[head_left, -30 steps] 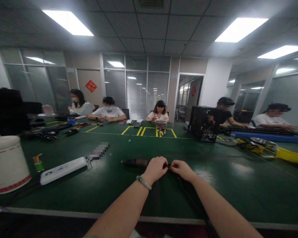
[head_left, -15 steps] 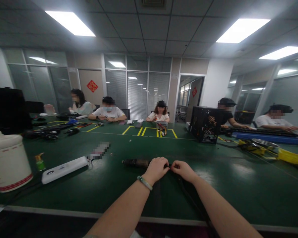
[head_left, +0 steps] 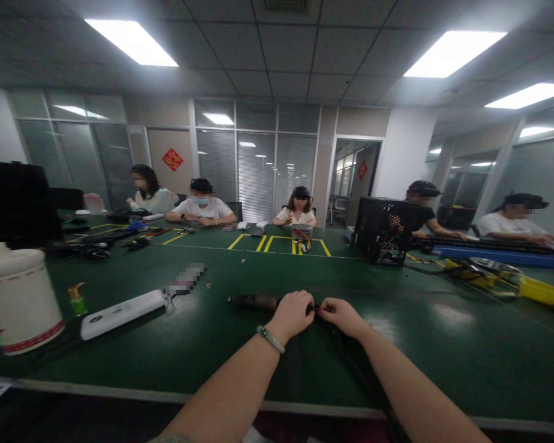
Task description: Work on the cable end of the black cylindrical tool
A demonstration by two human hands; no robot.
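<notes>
A dark, slim tool that looks like a corded electric screwdriver (head_left: 253, 302) lies along the green table, tip to the left. My left hand (head_left: 294, 309) is closed around its rear part, hiding that end. Close beside it, my right hand (head_left: 338, 317) pinches the black cord (head_left: 346, 347) where it meets the tool's back end; the fingertips of both hands nearly touch. From there the cord drops toward the table's near edge, under my right forearm. Exactly what lies between my right fingertips is too small to make out.
A white power strip (head_left: 122, 314), a small green pump bottle (head_left: 77, 300) and a large lidded cup (head_left: 21, 301) stand to the left. A black computer case (head_left: 382, 232) is at the back right, near yellow items (head_left: 542, 290). Several people sit across the table.
Almost nothing differs. Both hands stay on the tool and cord, with only a slight shift of the whole view.
</notes>
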